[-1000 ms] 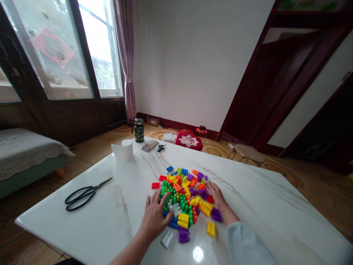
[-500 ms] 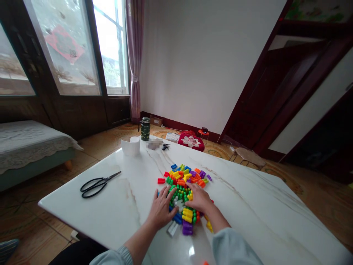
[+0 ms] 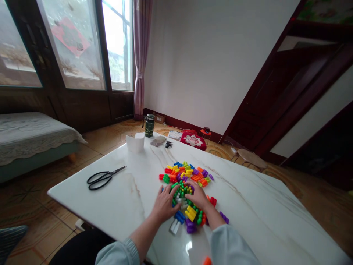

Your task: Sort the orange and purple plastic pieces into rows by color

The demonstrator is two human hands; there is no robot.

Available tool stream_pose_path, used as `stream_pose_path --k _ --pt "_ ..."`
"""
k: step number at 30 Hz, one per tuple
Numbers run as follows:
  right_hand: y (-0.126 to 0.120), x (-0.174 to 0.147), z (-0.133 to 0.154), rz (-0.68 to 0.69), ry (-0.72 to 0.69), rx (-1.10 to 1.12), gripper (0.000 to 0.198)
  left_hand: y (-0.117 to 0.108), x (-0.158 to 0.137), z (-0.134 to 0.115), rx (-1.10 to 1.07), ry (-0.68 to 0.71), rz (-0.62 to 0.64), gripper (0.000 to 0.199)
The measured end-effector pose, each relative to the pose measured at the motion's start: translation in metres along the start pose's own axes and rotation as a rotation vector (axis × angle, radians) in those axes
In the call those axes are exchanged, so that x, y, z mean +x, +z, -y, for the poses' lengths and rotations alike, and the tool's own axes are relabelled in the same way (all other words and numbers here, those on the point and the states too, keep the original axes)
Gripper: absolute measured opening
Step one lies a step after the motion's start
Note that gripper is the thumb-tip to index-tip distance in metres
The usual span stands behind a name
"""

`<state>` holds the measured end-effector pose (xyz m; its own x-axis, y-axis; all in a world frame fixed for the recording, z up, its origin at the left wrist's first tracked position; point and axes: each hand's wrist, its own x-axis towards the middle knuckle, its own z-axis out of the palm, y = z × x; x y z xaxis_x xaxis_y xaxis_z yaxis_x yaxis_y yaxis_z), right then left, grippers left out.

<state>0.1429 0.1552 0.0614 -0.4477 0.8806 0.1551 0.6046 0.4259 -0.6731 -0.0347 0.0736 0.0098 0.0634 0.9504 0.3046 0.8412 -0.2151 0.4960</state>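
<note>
Small colourful plastic building blocks lie heaped near the middle of the marble-patterned table (image 3: pixel 237 217). My left hand (image 3: pixel 164 203) rests against the left side of the heap, its fingers curved and apart. Opposite it, my right hand (image 3: pixel 198 197) cups the other side, fingers also apart. Between them are green knobbed blocks (image 3: pixel 182 188) and some whitish ones, partly hidden by the fingers. Nearer to me sit a yellow block (image 3: pixel 191 212), a blue block (image 3: pixel 180 216), a purple block (image 3: pixel 191 226) and a white block (image 3: pixel 174 226). Red, orange and yellow blocks (image 3: pixel 176 170) spread out beyond my hands.
Black-handled scissors (image 3: pixel 106 178) lie on the left of the table. Toward the far corner stand a paper roll (image 3: pixel 135 143), a dark green bottle (image 3: pixel 149 126) and a bunch of keys (image 3: pixel 168 144). An orange block (image 3: pixel 207 261) lies at the near edge of view.
Both hands stay at the heap, and the blocks around them have shifted, with red and purple ones now showing right of my right wrist. The view has turned slightly left.
</note>
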Motion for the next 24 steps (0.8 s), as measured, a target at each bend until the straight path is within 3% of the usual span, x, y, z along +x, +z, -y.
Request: stream_pose_path --k 4,7,10,12,15,20,24 --pt "-0.003 -0.029 0.02 0.016 -0.164 0.059 0.058 0.003 0.001 0.002 0.001 0.0 -0.035 0.067" --pt "0.001 -0.065 0.027 0.013 -0.245 -0.058 0.063 0.004 0.001 0.003 0.027 -0.004 -0.041 0.059" --pt "0.012 -0.109 0.012 -0.171 -0.19 -0.253 0.068 0.002 0.001 0.002 0.061 -0.021 -0.073 0.051" --pt "0.023 -0.136 -0.004 -0.301 -0.112 -0.324 0.082 0.001 0.0 0.002 0.08 -0.025 -0.095 0.045" --pt "0.04 -0.161 -0.022 -0.388 -0.042 -0.364 0.095 -0.002 -0.001 -0.001 0.092 -0.016 -0.104 0.043" --pt "0.051 -0.14 -0.024 -0.471 -0.037 -0.308 0.074 -0.009 -0.003 -0.006 0.043 0.1 -0.033 0.041" --pt "0.048 -0.1 -0.022 -0.41 -0.025 -0.282 0.072 -0.011 -0.004 -0.008 -0.002 0.165 0.022 0.052"
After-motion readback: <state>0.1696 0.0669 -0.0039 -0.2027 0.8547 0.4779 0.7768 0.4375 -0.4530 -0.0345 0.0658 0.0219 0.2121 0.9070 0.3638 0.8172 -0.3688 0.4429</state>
